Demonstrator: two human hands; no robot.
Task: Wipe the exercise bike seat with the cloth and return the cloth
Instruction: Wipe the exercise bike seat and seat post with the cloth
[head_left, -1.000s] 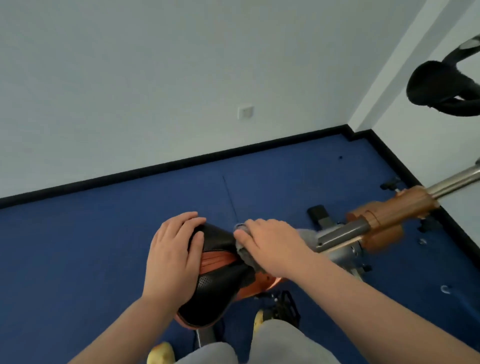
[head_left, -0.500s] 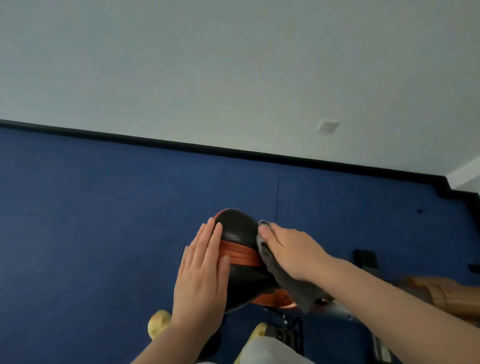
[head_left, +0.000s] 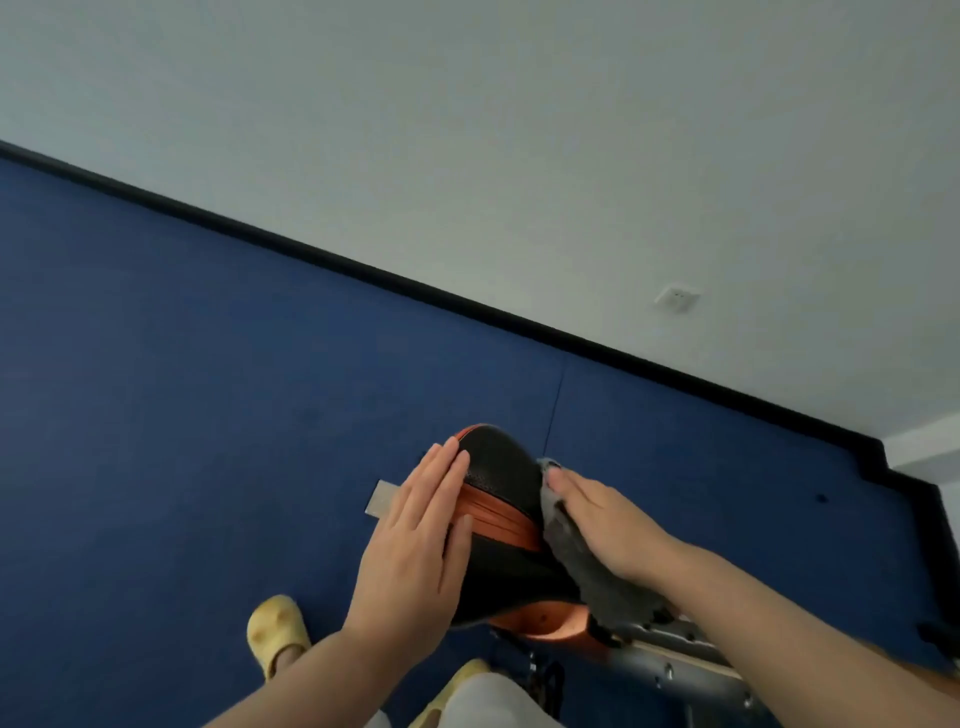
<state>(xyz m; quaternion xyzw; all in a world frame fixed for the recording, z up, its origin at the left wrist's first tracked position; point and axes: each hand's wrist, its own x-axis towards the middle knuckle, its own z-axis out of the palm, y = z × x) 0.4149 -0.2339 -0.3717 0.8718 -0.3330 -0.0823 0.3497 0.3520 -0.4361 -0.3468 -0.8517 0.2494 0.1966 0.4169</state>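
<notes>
The exercise bike seat (head_left: 501, 480) is black with an orange stripe across it and an orange underside. My left hand (head_left: 415, 551) lies flat on the seat's left side with its fingers together and holds nothing. My right hand (head_left: 605, 525) presses the grey cloth (head_left: 587, 571) against the seat's right side. The cloth hangs down below my palm, over the seat's rear edge. Most of the seat's right flank is hidden by the cloth and the hand.
The grey bike frame (head_left: 670, 649) runs off to the lower right under my right arm. Blue carpet (head_left: 208, 389) covers the floor up to a black skirting (head_left: 363, 270) and a white wall. A small metal plate (head_left: 382, 499) shows left of the seat. My yellow slipper (head_left: 275, 631) stands below.
The camera has swung left and tilted, so the bike frame and handlebar have left the view. My right hand with the cloth slid along the seat's right side. The left hand stayed on the seat.
</notes>
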